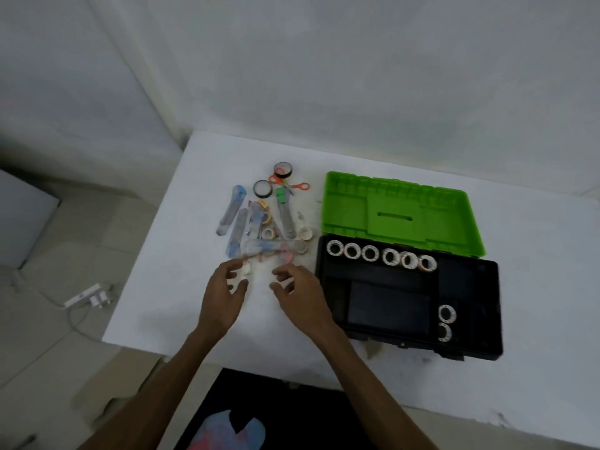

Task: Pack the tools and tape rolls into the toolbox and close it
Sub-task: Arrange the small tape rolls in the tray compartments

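Observation:
The black toolbox [467, 349] lies open on the white table, its green lid [344, 203] folded back. Several white tape rolls [370, 254] line its far edge, and two more [447, 314] stand at its right. A pile left of the box holds packaged tools [231, 210], small tape rolls [268, 233], two black tape rolls [262, 188], orange scissors [303, 186] and a green-topped tool [281, 193]. My left hand [224, 297] and right hand [300, 295] hover just in front of the pile with fingers loosely spread, holding nothing. A small white roll [245, 269] lies by my left fingertips.
The white table [168, 287] ends close to my left hand, with floor below. A white power strip [85, 295] and its cable lie on the floor at the left. A wall stands behind the table.

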